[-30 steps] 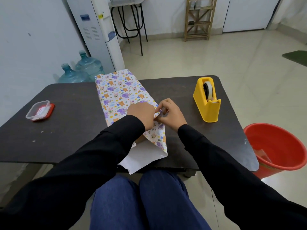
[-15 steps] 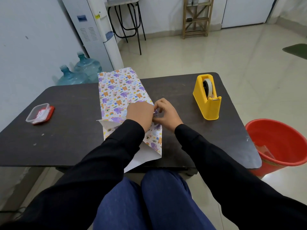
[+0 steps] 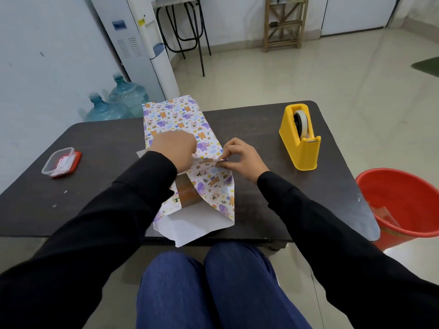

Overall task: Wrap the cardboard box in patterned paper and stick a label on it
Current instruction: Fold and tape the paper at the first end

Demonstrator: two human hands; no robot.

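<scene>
Fingers (image 3: 230,148) of right hand (image 3: 242,160) pinch animal-printed paper (image 3: 175,119).

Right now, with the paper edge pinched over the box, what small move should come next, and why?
Probably press the pinched edge flat under the left hand, freeing the right hand for the yellow tape dispenser beside it. Only a pinch holds the patterned paper seam, and the cardboard box shows at the open near end.
</scene>
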